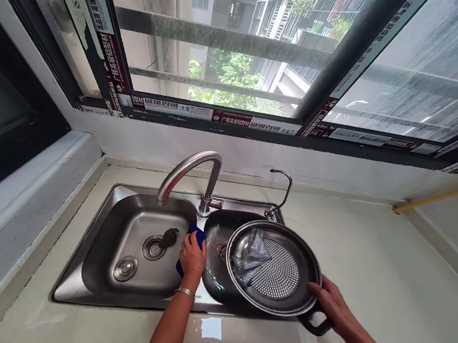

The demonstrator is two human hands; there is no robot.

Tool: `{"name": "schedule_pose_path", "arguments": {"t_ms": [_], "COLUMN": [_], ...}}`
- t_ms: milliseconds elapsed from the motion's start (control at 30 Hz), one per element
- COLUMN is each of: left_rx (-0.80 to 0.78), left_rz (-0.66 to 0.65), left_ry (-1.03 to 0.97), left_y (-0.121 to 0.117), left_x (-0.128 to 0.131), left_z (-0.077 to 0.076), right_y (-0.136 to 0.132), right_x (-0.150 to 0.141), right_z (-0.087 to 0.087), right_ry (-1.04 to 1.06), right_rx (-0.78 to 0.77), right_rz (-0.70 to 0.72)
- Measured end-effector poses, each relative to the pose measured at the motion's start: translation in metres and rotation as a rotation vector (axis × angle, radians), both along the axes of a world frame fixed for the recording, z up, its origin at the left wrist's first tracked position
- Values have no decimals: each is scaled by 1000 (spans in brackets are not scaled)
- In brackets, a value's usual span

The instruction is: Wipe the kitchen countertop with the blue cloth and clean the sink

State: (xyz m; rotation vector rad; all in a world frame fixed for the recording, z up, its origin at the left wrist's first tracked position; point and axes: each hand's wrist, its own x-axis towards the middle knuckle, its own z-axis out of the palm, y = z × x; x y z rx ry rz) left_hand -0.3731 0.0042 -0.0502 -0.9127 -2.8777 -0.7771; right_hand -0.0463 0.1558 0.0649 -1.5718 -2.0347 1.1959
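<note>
My right hand [336,306] grips the short black handle [315,323] of a dark frying pan [274,267], held tilted over the right basin of a steel double sink [96,229]. The pan has a dotted patterned base and a shiny rim. My left hand [192,256], a bracelet on its wrist, holds a blue cloth [197,234] against the divider between the two basins. A curved steel tap [190,170] arches over the left basin, just above that hand.
The left basin has a drain strainer [153,247], a dark stopper [170,236] and a round overflow cap [125,268]. A thin second spout [282,187] stands behind the right basin. Pale countertop [386,264] surrounds the sink. A window [240,45] runs behind.
</note>
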Motion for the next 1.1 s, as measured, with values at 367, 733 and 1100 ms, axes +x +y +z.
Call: {"name": "schedule_pose_path", "arguments": {"t_ms": [367,733,1100], "left_rx": [26,21,-265], "left_rz": [-7,-48,-373], "left_ry": [-21,39,11], "left_y": [-1,-1,-72], "left_x": [0,-6,5], "left_z": [2,-1,39], "right_y": [27,22,20], "right_x": [61,60,80], "right_z": [58,58,45], "right_ry": [-18,-186,22], "right_rx": [69,272,226], "right_rz": [-151,-212,-382]}}
